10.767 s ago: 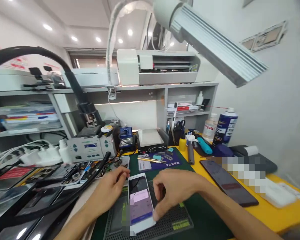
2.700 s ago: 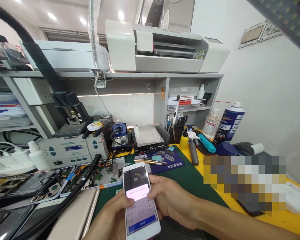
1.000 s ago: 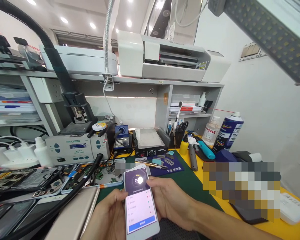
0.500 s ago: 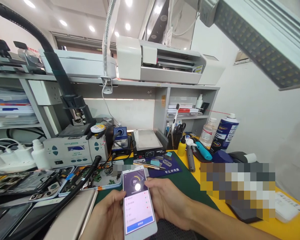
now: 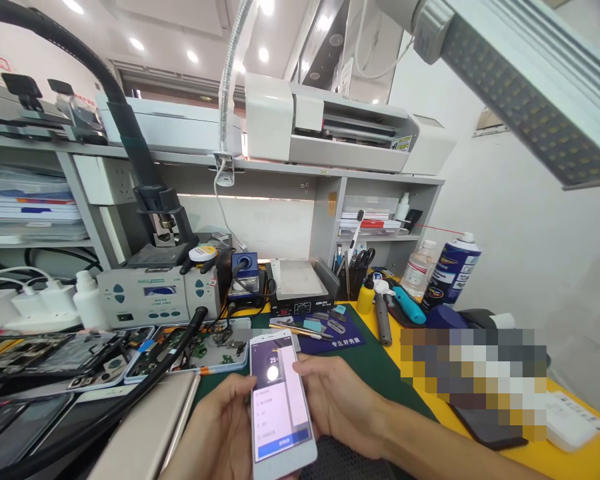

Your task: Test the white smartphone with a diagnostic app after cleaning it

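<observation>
Both hands hold a lit white smartphone (image 5: 281,405).
Left hand (image 5: 225,433) and right hand (image 5: 335,403) close their fingers on its sides, above the green mat (image 5: 380,367), in front of the black hotplate (image 5: 300,283).

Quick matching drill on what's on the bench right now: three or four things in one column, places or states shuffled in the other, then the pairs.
Things:
1. white phone
2. spray can
3. yellow bottle
4. gold phone

Places or states:
A. lying flat, left of the hands
B. beside the scissors holder
C. held in both hands, screen lit
D. far right, near the wall

Pairs: 1-C, 2-D, 3-B, 4-A
</observation>
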`<state>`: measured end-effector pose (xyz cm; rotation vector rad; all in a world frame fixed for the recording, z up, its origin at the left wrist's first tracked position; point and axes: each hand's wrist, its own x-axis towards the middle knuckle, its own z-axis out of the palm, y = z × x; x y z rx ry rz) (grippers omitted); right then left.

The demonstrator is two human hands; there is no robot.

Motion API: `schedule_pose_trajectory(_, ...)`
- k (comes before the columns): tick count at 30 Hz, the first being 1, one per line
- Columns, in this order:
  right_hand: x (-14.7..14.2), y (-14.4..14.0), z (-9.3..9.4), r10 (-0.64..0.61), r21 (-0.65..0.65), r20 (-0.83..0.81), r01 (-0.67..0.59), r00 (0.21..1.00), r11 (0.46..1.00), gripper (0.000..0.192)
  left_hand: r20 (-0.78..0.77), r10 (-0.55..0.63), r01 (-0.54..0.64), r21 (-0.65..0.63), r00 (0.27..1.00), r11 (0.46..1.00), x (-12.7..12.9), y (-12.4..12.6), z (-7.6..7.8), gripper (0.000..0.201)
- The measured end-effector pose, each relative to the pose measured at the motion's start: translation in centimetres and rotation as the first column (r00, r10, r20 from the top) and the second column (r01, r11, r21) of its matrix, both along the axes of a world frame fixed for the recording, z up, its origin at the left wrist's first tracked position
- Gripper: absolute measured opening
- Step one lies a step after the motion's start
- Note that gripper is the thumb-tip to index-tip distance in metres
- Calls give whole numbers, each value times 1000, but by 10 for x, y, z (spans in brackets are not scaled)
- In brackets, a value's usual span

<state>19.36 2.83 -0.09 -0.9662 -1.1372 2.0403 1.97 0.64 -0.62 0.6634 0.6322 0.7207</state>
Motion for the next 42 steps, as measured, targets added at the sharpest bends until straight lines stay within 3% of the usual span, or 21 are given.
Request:
schedule_pose_trajectory(6, 2, 1, -2, -1, -2, -8, 1, 1000, 1000, 46, 13, -97, 97, 0, 995, 995, -4, 1, 9, 44)
schedule_pose_trajectory(16, 0, -1, 6, -31, 8, 7, 31, 999, 999, 53, -74, 24, -23, 25, 997, 999, 0, -2, 2, 44)
schedule_pose_trajectory(31, -2, -3, 8, -48, 22, -7, 48, 999, 999, 57, 9, -36, 36, 23, 999, 999, -3, 2, -3, 41)
schedule_pose_trajectory(39, -2, -6, 11, -54, 40, 40, 53, 998, 998, 57, 26, -22, 22, 21, 999, 1000, -2, 2, -5, 49)
schedule_pose_trajectory(42, -3, -6, 10, -51, 35, 43, 49, 998, 998, 59, 22, -76, 75, 15, 997, 997, -5, 4, -3, 44)
